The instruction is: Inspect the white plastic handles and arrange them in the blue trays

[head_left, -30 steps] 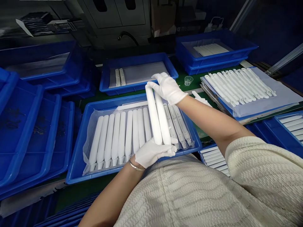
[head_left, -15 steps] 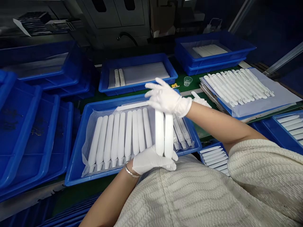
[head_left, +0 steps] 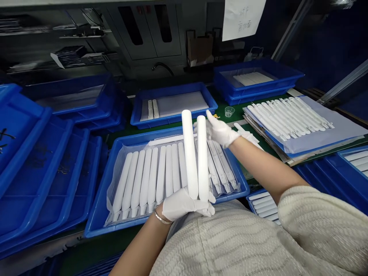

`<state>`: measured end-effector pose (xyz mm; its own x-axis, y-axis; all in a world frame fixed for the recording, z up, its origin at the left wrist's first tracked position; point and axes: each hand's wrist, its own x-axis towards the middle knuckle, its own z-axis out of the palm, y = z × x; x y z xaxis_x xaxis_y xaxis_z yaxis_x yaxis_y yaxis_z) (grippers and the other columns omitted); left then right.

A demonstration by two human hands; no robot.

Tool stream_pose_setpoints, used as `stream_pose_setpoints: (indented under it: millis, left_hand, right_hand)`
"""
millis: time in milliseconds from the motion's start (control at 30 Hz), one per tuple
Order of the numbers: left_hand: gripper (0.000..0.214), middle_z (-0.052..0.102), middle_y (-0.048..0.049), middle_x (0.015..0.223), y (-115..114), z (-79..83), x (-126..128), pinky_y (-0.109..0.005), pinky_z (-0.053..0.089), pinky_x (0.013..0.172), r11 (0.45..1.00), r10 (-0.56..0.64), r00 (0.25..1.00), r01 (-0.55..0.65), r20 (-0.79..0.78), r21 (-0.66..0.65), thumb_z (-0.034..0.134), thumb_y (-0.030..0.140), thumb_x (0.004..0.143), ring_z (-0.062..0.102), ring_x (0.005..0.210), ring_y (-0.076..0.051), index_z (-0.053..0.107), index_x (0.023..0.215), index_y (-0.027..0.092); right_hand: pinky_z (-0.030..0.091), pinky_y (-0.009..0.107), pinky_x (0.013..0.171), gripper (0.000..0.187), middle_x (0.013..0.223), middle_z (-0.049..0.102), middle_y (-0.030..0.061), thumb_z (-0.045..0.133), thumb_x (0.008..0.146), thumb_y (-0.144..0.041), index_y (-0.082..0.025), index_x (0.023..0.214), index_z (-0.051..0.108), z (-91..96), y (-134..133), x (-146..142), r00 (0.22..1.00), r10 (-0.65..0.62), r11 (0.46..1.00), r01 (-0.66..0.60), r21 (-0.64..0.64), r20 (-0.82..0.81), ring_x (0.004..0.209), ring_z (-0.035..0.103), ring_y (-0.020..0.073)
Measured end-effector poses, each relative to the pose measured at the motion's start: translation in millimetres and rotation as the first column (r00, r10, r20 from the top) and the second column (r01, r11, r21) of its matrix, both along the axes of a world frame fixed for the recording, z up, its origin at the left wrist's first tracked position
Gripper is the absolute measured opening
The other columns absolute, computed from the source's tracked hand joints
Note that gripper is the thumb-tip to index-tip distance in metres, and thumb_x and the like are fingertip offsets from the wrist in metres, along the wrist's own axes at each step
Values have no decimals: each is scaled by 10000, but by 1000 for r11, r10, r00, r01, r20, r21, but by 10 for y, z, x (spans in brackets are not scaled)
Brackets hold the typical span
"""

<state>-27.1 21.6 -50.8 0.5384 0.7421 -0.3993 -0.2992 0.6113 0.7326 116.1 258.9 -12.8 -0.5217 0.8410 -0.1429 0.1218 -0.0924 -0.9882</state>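
My left hand (head_left: 186, 205), in a white glove, is closed around the lower ends of two long white plastic pieces with rounded tops, a left piece (head_left: 189, 153) and a right piece (head_left: 202, 157). Both stand nearly upright, a narrow gap between their upper parts. Beside their upper ends is my gloved right hand (head_left: 220, 132), thumb raised apart; its fingers reach partly behind the right piece and are slightly blurred. Below lies a blue tray (head_left: 97, 191) lined with thin white sheeting, holding a row of similar white pieces (head_left: 145, 176). Several others (head_left: 221, 165) on its right show their detailed inner side.
Stacked blue trays (head_left: 43, 184) rise at left. Behind is a blue tray (head_left: 174, 122) with two white strips. More white pieces (head_left: 287, 115) lie on a sheet-covered stack at right, near a small clear cup (head_left: 229, 111). Another blue tray stack (head_left: 258, 88) stands at back right.
My right hand has moved from over the tops of the two pieces to their right side, uncovering them. The left hand keeps its hold, and the view has tilted up slightly.
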Motion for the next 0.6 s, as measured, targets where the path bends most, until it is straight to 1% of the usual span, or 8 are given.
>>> stream_pose_setpoints:
  millis: [33,67,133,167,233,267,467,600]
  left_hand:
    - [516,748,-110,956,10,-14,-4,-356,623,771,1000,25,1000,-25,9,3,915,292,696,746,814,-216,718,1150,145]
    - [566,743,-112,986,19,-29,-6,-369,621,779,999,46,999,-46,15,3,912,278,700,746,826,-223,695,1209,159]
    - [651,735,-112,1016,39,-57,-5,-385,612,806,998,66,998,-66,10,-9,905,253,711,745,857,-233,645,1303,182]
    - [694,732,-107,1021,48,-68,-2,-391,607,818,997,71,997,-71,2,-16,904,240,712,744,873,-236,618,1343,195]
    - [802,723,-93,1054,67,-84,13,-406,598,842,997,79,997,-79,-12,-24,902,214,712,740,912,-241,544,1430,237]
    - [841,720,-90,1065,75,-88,22,-413,594,853,997,78,997,-78,-20,-24,899,206,716,738,929,-242,510,1461,250]
    - [951,716,-74,1052,98,-66,66,-410,578,877,997,68,997,-69,-36,-28,890,173,717,733,928,-224,412,1535,256]
    - [921,712,-66,1050,91,-51,62,-409,573,875,998,67,998,-68,-19,-18,881,171,726,731,938,-225,428,1522,270]
  right_hand:
    - [427,233,404,801,743,689,98,283,904,-837,-156,974,698,-36,-167,21,991,102,983,-114,-141,-88,559,601,158]
    - [349,221,344,828,668,650,76,302,864,-878,-155,951,696,-67,-317,43,971,172,948,-209,-238,-165,483,544,136]
    - [280,198,312,761,580,578,23,429,837,-864,-155,917,691,-105,-550,87,934,263,901,-327,-285,-240,414,462,96]
    - [284,185,318,680,573,563,4,532,832,-812,-153,900,688,-111,-628,105,925,287,899,-350,-263,-248,411,448,81]
    - [331,164,356,507,616,585,-7,716,814,-646,-145,886,686,-103,-720,134,920,320,908,-366,-204,-226,447,463,61]
    - [355,160,379,446,651,603,-4,764,807,-570,-139,893,689,-89,-741,144,921,331,910,-369,-188,-206,471,477,56]
    - [357,181,405,328,651,586,-7,803,804,-436,-131,859,695,53,-797,146,932,333,923,-353,-155,-145,511,477,67]
    - [349,192,403,262,639,584,-11,811,796,-364,-135,833,688,112,-860,115,942,290,934,-318,-164,-171,512,466,73]
